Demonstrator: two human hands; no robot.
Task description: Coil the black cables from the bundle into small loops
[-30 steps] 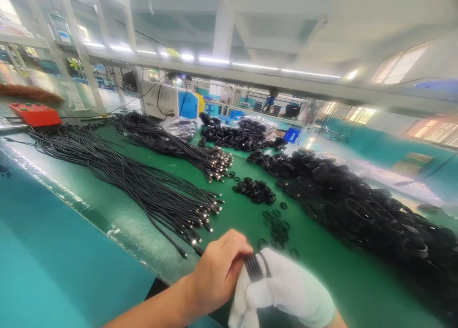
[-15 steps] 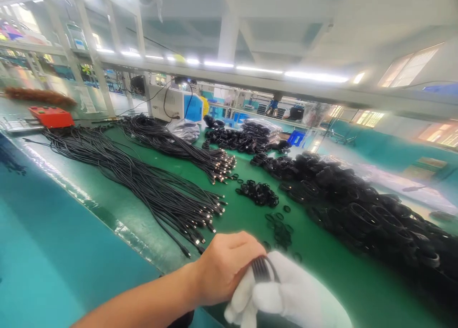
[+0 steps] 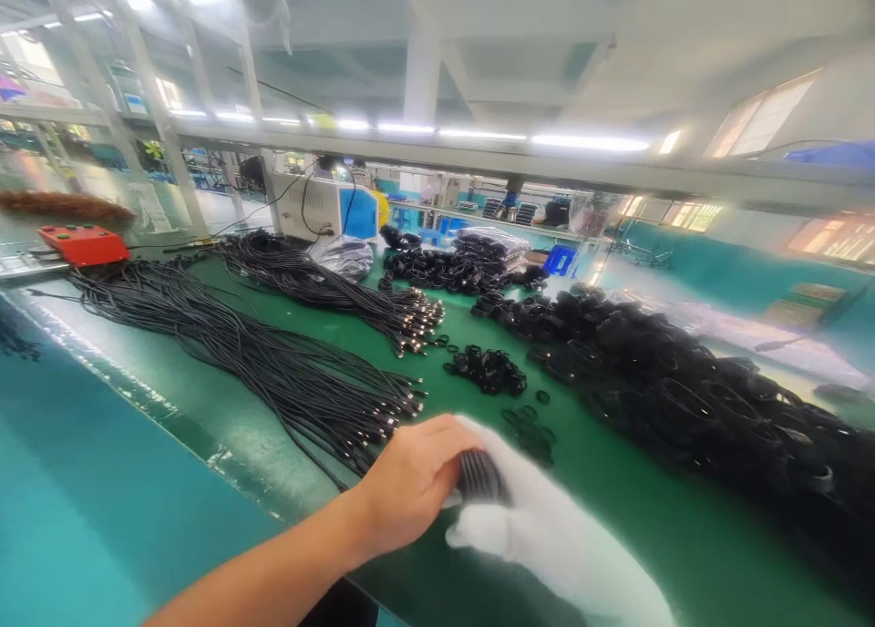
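A coiled black cable (image 3: 481, 475) is held between my two hands near the front of the green bench. My bare left hand (image 3: 416, 481) is closed on the coil's left side. My right hand (image 3: 499, 508), in a white glove, wraps it from the right with the thumb below. The fingertips of both hands are partly hidden. Just left of my left hand lies a bundle of straight black cables (image 3: 273, 372) with metal plugs at the near end. Beyond my hands sit small black bands (image 3: 487, 369) in a loose pile.
Coiled cables (image 3: 656, 399) form a long heap on the right, with more coils (image 3: 451, 270) at the back. A second cable bundle (image 3: 321, 285) lies behind the first. A red control box (image 3: 83, 244) and a white-and-blue machine (image 3: 321, 206) stand at the far left and back.
My hands with the coiled cable have shifted a little up and left in view. My gloved right fingers have moved around the coil. The whole view has turned slightly.
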